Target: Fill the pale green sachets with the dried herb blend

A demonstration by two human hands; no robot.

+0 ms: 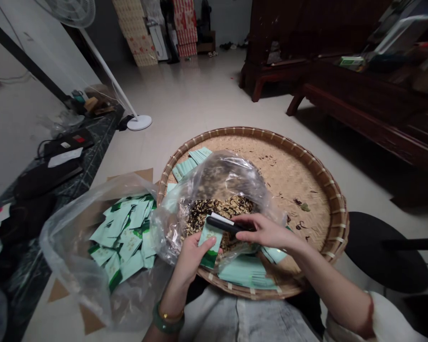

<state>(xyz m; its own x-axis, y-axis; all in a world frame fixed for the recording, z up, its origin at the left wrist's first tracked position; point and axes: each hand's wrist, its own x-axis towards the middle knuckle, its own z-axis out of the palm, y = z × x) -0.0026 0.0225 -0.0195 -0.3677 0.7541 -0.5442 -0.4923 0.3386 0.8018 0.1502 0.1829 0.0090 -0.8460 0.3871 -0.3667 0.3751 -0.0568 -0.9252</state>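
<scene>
My left hand (191, 256) is closed on a small green packet (210, 242), held upright over the near edge of a round woven tray (328, 190). My right hand (266, 230) grips a black scoop (225, 224) whose tip rests at the packet's mouth. Just behind them, a clear plastic bag (217, 183) of dark dried tea mix (221, 209) sits open on the tray. More flat green packets lie on the tray at the near edge (246, 274) and at the far left (190, 164).
A second clear bag (74, 247) full of green packets (124, 237) lies on cardboard on the floor to the left. A standing fan's base (139, 122), dark wooden furniture (360, 95) at right and a black stool (385, 251) surround the spot.
</scene>
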